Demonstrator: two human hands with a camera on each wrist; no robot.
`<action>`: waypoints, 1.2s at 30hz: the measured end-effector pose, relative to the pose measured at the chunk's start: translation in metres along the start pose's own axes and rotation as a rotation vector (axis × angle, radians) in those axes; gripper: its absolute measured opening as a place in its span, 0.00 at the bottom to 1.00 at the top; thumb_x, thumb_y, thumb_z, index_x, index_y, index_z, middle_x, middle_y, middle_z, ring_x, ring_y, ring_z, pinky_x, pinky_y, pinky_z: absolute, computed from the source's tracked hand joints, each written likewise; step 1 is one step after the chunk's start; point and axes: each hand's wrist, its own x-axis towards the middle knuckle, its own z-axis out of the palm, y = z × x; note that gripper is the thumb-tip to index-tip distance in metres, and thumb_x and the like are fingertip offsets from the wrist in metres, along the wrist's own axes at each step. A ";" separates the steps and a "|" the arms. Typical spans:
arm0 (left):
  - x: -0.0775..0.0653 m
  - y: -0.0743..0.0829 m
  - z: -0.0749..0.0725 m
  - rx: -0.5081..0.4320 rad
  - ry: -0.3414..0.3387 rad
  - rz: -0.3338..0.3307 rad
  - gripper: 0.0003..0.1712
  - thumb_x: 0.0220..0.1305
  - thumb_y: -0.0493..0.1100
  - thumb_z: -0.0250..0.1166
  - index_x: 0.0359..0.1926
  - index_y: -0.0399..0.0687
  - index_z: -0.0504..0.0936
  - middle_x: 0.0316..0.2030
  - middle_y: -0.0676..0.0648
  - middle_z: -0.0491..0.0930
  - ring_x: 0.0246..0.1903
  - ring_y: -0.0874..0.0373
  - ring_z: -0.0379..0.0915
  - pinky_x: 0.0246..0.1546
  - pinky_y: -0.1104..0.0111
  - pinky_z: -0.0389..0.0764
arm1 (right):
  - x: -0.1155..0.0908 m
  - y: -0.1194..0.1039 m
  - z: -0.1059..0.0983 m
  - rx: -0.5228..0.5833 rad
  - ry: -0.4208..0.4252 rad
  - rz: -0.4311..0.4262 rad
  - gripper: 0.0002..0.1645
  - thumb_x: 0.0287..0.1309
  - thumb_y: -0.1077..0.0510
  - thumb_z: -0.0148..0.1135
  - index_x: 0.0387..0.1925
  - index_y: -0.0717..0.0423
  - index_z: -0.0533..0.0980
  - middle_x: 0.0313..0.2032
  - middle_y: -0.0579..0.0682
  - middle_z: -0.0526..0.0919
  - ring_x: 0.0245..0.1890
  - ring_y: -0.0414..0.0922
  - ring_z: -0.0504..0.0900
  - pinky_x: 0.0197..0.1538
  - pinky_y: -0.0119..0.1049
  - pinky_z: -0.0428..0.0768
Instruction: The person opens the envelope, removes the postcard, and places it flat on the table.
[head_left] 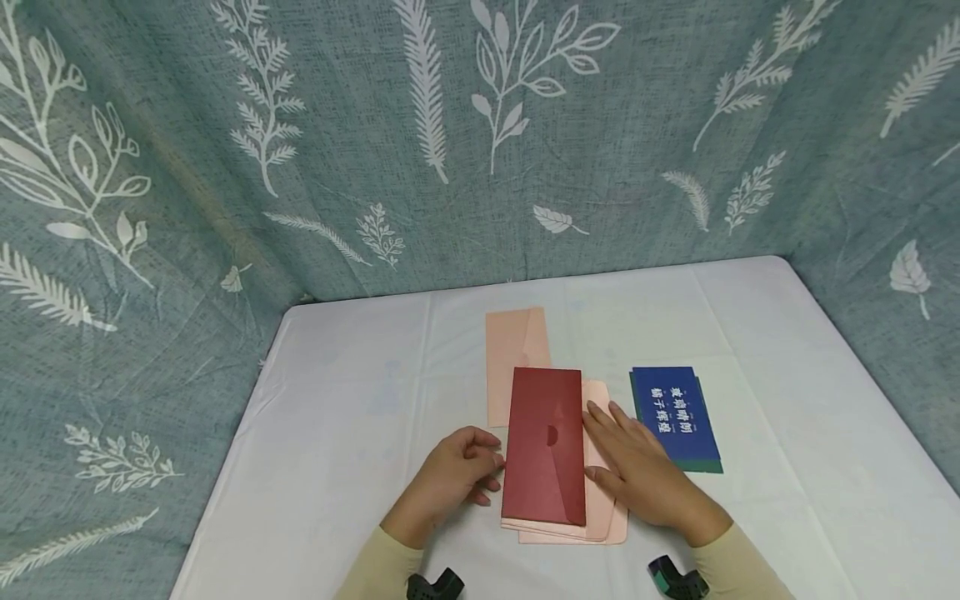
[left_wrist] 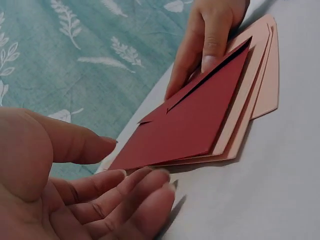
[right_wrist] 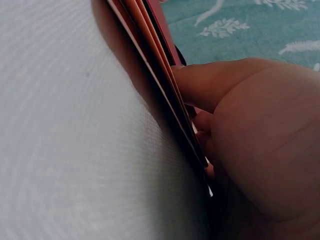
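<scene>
A dark red envelope [head_left: 543, 492] with a half-round tab lies lengthwise on top of several pale pink envelopes [head_left: 600, 522], which fan out to the right and bottom. Beside its left edge is my left hand [head_left: 453, 471], fingers loosely bent and the thumb apart from them; in the left wrist view nothing is gripped. My right hand [head_left: 641, 467] rests flat over the pink envelopes, its fingertips along the red envelope's right edge. In the right wrist view the layered edges of the stack [right_wrist: 150, 65] show against the right thumb.
Above the stack, partly beneath it, lies another pink envelope [head_left: 508, 346]. To the right are a dark blue booklet [head_left: 678, 442] with white characters and a green one [head_left: 705, 467] under it. Everything lies on a white-covered table [head_left: 337, 400]; a leaf-patterned curtain [head_left: 337, 150] hangs behind.
</scene>
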 end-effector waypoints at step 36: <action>0.014 -0.005 0.004 0.866 -0.097 0.501 0.52 0.65 0.67 0.75 0.82 0.49 0.71 0.87 0.48 0.50 0.85 0.46 0.36 0.74 0.35 0.54 | -0.001 -0.001 0.001 -0.005 0.027 -0.016 0.44 0.77 0.52 0.65 0.84 0.62 0.60 0.84 0.58 0.57 0.84 0.63 0.46 0.78 0.66 0.47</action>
